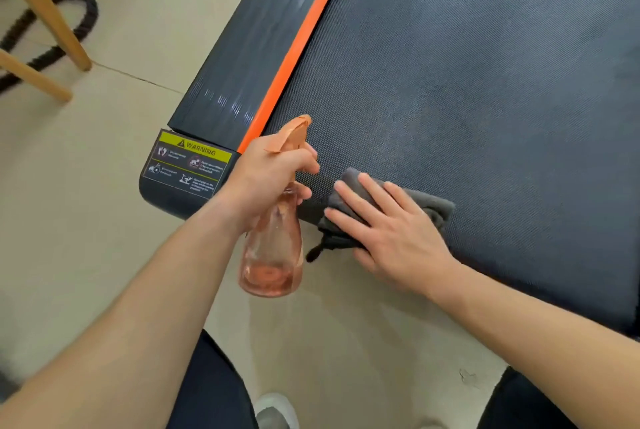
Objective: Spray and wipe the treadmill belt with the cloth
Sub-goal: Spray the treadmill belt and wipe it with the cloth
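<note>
We are gripping the spray bottle in our left hand, fingers curled round its neck, just left of the cloth. Our right hand is pressing it, fingers straight, at the treadmill belt's near edge, lower centre; the belt is stretching away up-frame.

likely home workout room, treadmill, battle rope, wooden stool legs
</note>
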A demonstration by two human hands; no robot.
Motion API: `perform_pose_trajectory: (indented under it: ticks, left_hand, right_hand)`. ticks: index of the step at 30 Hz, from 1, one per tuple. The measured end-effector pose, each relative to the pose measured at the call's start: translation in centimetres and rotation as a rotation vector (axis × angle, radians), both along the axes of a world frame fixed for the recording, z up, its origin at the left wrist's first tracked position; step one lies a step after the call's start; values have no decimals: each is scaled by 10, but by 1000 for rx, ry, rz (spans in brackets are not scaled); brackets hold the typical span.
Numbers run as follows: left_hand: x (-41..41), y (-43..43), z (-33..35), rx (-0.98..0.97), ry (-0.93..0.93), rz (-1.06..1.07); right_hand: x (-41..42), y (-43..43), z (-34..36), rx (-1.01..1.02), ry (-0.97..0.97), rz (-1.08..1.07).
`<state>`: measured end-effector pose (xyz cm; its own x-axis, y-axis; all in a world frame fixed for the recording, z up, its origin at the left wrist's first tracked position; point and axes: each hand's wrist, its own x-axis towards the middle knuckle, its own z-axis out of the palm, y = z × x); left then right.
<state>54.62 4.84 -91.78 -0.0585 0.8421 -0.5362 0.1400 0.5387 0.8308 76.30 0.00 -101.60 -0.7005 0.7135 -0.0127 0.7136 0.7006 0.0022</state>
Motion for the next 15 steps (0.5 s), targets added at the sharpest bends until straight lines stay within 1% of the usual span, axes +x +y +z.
perform_pose_trajectory:
  ticks: [2,6,9,11,12,13,15]
  left_hand:
    - [-3,-3,-1,1,11,-5]
    - [-4,-5,2,25,10,-7]
    - [-5,-8,5,42,-15,5]
    - [-6,-9,6,42,-6,8]
    - [-6,-9,5,37,-6,15]
    - [-7,-9,6,31,-12,24]
    - [-9,-7,7,29,-26,44]
  right_hand:
    - [6,4,0,9,-74,57]
    - [3,3,4,-31,-138,-8]
    - [-7,-7,6,44,-45,-22]
    - [-11,-10,12,40,55,-10]
    - [-13,-10,21,-24,120,-19]
    - [-13,-5,32,-160,198,-46]
    - [-6,15,58,-524,390,-201]
